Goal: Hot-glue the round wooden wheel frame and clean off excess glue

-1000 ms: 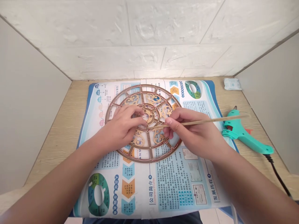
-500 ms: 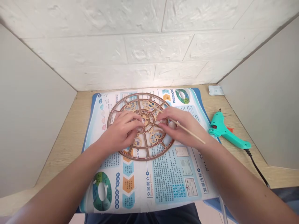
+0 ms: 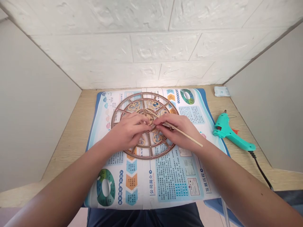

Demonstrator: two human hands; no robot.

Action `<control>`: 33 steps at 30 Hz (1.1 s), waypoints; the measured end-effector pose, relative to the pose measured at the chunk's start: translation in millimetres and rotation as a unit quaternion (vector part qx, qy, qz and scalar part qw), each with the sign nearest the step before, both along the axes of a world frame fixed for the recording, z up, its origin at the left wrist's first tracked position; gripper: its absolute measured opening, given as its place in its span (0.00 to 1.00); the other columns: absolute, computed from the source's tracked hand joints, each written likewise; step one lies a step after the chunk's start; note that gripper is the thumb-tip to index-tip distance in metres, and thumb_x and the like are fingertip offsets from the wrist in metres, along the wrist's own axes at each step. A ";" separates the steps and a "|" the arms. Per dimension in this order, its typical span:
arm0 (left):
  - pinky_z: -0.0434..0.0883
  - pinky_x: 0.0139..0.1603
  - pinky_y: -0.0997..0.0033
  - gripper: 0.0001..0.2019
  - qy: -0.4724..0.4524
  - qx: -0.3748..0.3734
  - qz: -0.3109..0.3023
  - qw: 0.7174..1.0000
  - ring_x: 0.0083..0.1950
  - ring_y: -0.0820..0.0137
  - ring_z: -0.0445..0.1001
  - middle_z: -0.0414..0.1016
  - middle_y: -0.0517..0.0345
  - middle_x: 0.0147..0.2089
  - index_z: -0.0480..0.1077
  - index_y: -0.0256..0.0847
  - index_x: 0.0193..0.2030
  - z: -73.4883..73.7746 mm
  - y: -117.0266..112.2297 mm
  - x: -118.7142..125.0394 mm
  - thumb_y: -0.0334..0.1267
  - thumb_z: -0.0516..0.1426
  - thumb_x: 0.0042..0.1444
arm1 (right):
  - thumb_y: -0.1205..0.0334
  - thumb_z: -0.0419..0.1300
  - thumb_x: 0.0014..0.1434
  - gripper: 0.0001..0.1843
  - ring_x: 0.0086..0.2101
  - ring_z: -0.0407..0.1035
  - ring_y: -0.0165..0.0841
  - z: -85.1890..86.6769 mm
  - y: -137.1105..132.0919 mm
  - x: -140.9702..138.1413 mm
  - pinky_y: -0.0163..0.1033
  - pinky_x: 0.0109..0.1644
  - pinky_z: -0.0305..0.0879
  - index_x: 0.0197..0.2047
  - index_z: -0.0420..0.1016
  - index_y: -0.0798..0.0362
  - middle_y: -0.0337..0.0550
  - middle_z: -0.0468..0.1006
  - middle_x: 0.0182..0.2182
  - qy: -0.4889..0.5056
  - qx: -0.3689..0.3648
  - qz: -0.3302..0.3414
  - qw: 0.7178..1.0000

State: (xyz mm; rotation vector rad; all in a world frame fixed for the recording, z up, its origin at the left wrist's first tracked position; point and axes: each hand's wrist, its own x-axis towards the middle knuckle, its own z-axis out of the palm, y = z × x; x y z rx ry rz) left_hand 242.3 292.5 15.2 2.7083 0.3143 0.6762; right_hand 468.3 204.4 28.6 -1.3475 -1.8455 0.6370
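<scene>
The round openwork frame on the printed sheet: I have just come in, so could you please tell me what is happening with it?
A person works over the round frame, which lies flat on the printed sheet. The left hand covers its left part. The right hand has a thin stick in its grip, fingertips close to the frame's centre; whether they also pinch something there cannot be told. A turquoise glue gun lies to the right, in neither hand.

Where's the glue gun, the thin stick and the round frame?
Glue gun (image 3: 230, 135), head view: where body meets handle.
Thin stick (image 3: 180, 131), head view: middle of its shaft.
Round frame (image 3: 149, 140), head view: a spoke.
</scene>
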 end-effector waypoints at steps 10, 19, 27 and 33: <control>0.70 0.58 0.54 0.21 0.021 -0.035 0.009 0.999 0.55 0.61 0.74 0.79 0.49 0.54 0.76 0.39 0.54 -10.2 10.6 -4.3 0.21 0.48 0.63 | 0.70 0.55 0.68 0.12 0.42 0.80 0.33 3.9 -1.7 1.4 0.38 0.46 0.73 0.46 0.79 0.52 0.43 0.85 0.42 -0.005 0.004 0.020 1.000; 0.68 0.60 0.56 0.22 0.041 -0.051 0.012 0.998 0.58 0.62 0.74 0.79 0.51 0.55 0.77 0.40 0.55 -8.0 9.6 -4.9 0.21 0.47 0.63 | 0.75 0.55 0.58 0.15 0.39 0.75 0.36 2.9 -5.1 -1.3 0.41 0.44 0.71 0.46 0.74 0.52 0.44 0.81 0.40 -0.052 -0.024 0.105 0.993; 0.68 0.59 0.55 0.23 0.065 -0.070 0.012 0.995 0.57 0.62 0.74 0.80 0.52 0.54 0.78 0.41 0.53 -7.8 10.6 -5.9 0.20 0.48 0.60 | 0.69 0.54 0.69 0.12 0.47 0.76 0.38 4.6 -4.8 -0.7 0.44 0.50 0.73 0.50 0.74 0.49 0.47 0.81 0.48 -0.043 -0.058 0.148 0.986; 0.67 0.60 0.54 0.24 0.057 -0.069 0.012 0.996 0.59 0.61 0.73 0.79 0.52 0.57 0.77 0.41 0.55 -10.6 12.2 -7.2 0.20 0.47 0.60 | 0.62 0.54 0.74 0.11 0.42 0.80 0.35 2.7 -6.8 -3.6 0.44 0.48 0.77 0.52 0.78 0.48 0.43 0.84 0.40 0.119 0.042 0.012 0.992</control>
